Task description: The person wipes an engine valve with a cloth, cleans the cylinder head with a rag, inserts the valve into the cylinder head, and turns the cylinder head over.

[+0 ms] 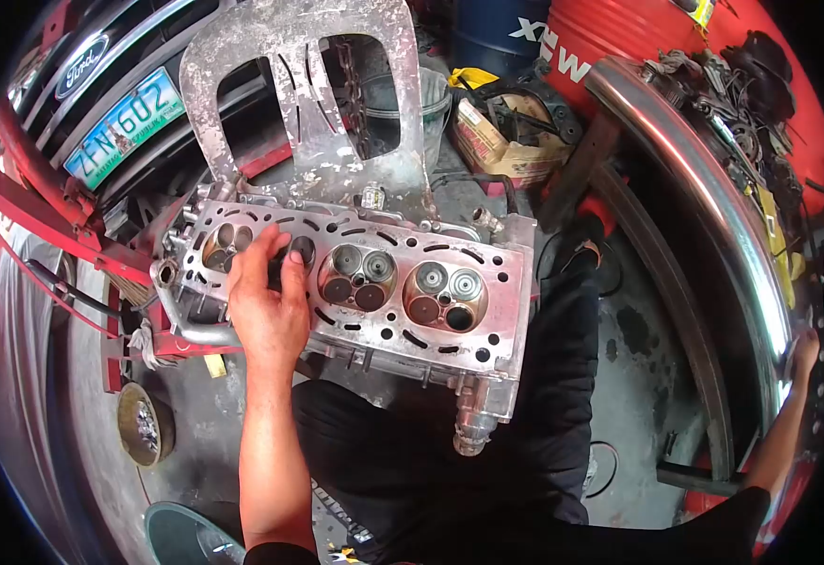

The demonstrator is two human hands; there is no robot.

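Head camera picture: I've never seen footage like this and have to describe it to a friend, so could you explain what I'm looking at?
There is no machine at work here, just a person's two bare hands, and this one picture comes from a camera on that person's head, looking forward and down.

The big metal block is a cylinder head, an engine part with round hollows in its flat face. It appears to rest on a worn chair, whose back rises behind it.

The left hand is over the block, its fingers bent. Something dark shows beside the thumb; I can't tell whether it is held. The right hand is far off, near a shiny tube.
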